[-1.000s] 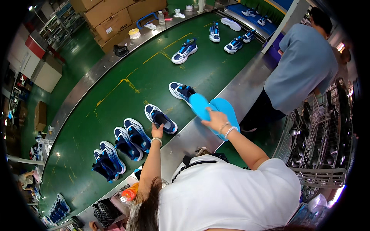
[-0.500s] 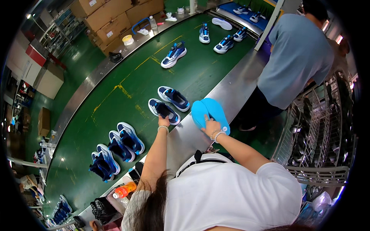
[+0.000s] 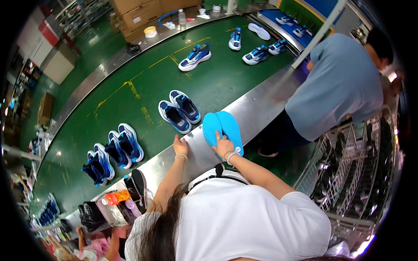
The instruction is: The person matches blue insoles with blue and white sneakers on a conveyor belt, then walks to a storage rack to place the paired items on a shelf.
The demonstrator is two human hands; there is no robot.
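My right hand [image 3: 224, 145] holds a pair of bright blue insoles [image 3: 223, 128], fingers closed over their heel ends so the two lie side by side, toes pointing away from me. They rest flat over the steel rim [image 3: 257, 108] of the green conveyor belt [image 3: 143, 87], just right of the nearest pair of blue sneakers [image 3: 180, 112]. My left hand [image 3: 180, 146] rests on the same steel edge, just short of those sneakers, fingers loosely spread and holding nothing that I can see; from this angle I cannot be sure whether the fingertips touch the metal or hover just above it.

To do this well, I judge I should keep the two insoles pinched together at the heel so they don't fan apart, separate them only when a shoe is steadied, and feed each one toe-first into the open mouth of its shoe. The left hand is best placed to hold the shoe's collar while the right slides the insole in.

Both forearms reach forward from my chest, the right bent at the elbow and angled inward, a beaded bracelet [image 3: 229, 155] at the wrist; the left is straighter, with a thin band at its wrist. A person in a grey shirt [image 3: 339, 82] stands to my right, beside a wire rack [image 3: 348, 174].
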